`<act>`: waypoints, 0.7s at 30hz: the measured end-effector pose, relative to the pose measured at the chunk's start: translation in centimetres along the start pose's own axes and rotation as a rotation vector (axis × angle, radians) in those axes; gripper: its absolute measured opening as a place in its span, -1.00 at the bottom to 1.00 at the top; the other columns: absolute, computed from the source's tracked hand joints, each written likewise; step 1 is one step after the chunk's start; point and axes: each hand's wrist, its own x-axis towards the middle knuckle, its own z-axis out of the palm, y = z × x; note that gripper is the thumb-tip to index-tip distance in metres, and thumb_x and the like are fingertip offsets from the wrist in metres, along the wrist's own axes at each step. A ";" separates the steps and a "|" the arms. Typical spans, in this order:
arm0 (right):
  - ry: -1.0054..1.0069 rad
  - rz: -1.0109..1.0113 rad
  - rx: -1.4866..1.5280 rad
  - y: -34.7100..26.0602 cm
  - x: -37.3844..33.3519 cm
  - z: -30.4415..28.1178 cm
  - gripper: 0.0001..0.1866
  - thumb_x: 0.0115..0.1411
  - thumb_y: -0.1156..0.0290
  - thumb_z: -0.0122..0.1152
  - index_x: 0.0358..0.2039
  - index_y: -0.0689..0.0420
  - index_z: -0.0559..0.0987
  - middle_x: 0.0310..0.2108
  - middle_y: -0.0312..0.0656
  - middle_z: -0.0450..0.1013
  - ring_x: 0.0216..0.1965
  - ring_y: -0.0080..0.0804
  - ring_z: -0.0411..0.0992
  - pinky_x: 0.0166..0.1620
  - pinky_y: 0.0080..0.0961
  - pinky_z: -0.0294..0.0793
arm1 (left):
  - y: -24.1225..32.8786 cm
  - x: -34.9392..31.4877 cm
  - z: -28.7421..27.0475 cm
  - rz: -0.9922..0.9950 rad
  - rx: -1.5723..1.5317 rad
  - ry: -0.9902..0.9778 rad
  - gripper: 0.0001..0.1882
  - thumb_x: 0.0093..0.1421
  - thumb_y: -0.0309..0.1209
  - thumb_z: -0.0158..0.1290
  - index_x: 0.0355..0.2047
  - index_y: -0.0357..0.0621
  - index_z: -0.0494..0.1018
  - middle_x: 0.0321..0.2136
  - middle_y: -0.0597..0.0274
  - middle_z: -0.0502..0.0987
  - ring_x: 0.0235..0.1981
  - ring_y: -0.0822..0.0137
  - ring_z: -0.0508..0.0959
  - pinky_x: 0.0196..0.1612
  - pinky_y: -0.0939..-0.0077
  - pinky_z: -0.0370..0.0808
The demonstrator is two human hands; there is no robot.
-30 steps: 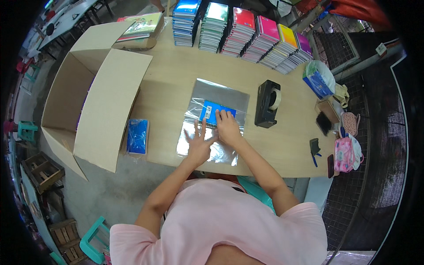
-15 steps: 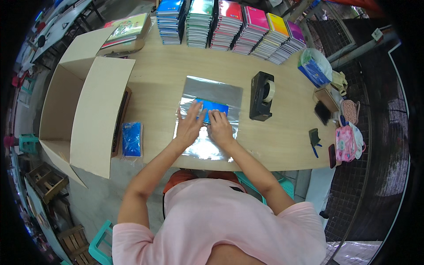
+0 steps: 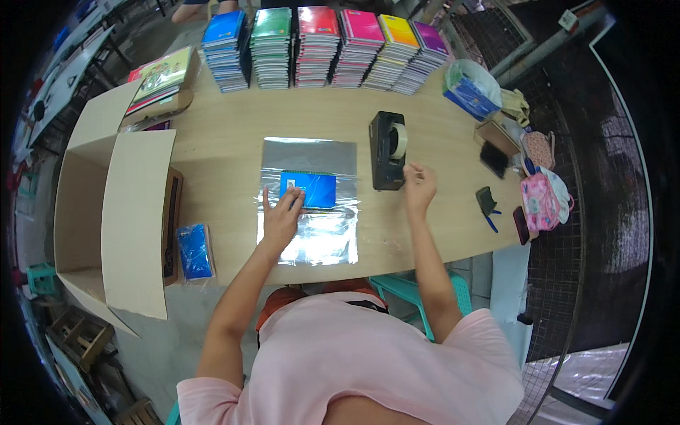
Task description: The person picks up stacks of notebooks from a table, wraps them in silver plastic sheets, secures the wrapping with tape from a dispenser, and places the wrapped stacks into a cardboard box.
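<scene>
Left hand (image 3: 282,216) flat, pinning clear wrap over blue notebook (image 3: 308,188) at table centre; right hand (image 3: 419,188) pinching tape at black dispenser (image 3: 388,150); best pull tape straight, wrap held taut.

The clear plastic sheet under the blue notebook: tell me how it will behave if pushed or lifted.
The clear plastic sheet looks thin and glossy, so it would probably flop when lifted. Its shine suggests it slides easily on the wooden table. The left hand pressing it beside the blue notebook likely keeps it from shifting.
</scene>
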 end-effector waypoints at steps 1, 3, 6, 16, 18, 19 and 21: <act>0.027 0.223 -0.043 2.3 2.4 -1.9 -0.81 0.06 0.41 0.35 -0.42 0.30 0.61 -0.41 -0.19 0.55 -0.39 -0.43 0.46 -0.34 -0.54 0.42 | 0.4 0.6 0.0 0.023 -0.009 0.001 -0.60 0.17 -0.32 0.09 0.04 -0.04 0.45 0.05 0.32 0.46 0.14 0.35 0.43 0.32 -0.27 -0.14; -0.167 0.636 0.136 1.9 4.1 -1.7 -0.79 0.06 0.39 0.36 -0.50 0.30 0.61 -0.51 -0.22 0.52 -0.51 -0.45 0.41 -0.43 -0.56 0.35 | 0.3 0.6 0.1 0.033 -0.002 0.007 -0.59 0.17 -0.29 0.10 0.04 -0.03 0.45 0.04 0.33 0.48 0.13 0.35 0.45 0.31 -0.29 -0.13; -0.199 0.646 0.227 2.3 4.1 -1.0 -0.81 0.08 0.36 0.38 -0.53 0.22 0.62 -0.63 -0.32 0.43 -0.68 -0.55 0.23 -0.57 -0.59 0.15 | -0.1 0.5 0.6 0.032 -0.028 -0.045 -0.57 0.18 -0.36 0.09 0.08 -0.07 0.43 0.10 0.26 0.45 0.20 0.32 0.38 0.31 -0.33 -0.18; 0.065 1.163 0.931 3.5 -3.2 0.6 -0.82 0.23 0.34 0.24 -0.41 0.19 0.62 -0.50 -0.33 0.47 -0.56 -0.61 0.30 -0.47 -0.53 0.31 | -0.3 0.2 0.0 0.039 -0.033 0.019 -0.59 0.18 -0.32 0.10 0.06 -0.05 0.45 0.05 0.32 0.48 0.15 0.37 0.42 0.29 -0.37 -0.15; -0.090 0.975 0.944 2.9 -5.7 1.9 -0.85 0.26 0.37 0.19 -0.27 0.18 0.60 -0.53 -0.35 0.45 -0.58 -0.63 0.33 -0.52 -0.64 0.30 | -0.3 0.2 -0.4 0.027 -0.007 0.038 -0.58 0.14 -0.29 0.14 0.03 -0.04 0.47 0.02 0.37 0.50 0.10 0.40 0.47 0.29 -0.35 -0.10; -0.162 0.863 0.946 2.2 -5.9 2.2 -0.83 0.27 0.39 0.17 -0.20 0.17 0.60 -0.54 -0.36 0.43 -0.59 -0.64 0.34 -0.54 -0.70 0.30 | -0.4 0.1 -0.2 0.032 -0.026 0.061 -0.59 0.14 -0.27 0.14 0.02 -0.03 0.48 0.01 0.37 0.51 0.10 0.40 0.47 0.29 -0.35 -0.10; -0.506 0.538 0.487 -3.7 -6.2 4.6 -0.74 0.28 0.41 0.15 -0.05 0.20 0.54 -0.53 -0.34 0.46 -0.62 -0.63 0.36 -0.57 -0.70 0.31 | -0.8 -0.2 -0.2 0.011 -0.013 0.063 -0.60 0.14 -0.27 0.13 0.01 -0.03 0.49 0.00 0.37 0.52 0.10 0.40 0.47 0.29 -0.35 -0.10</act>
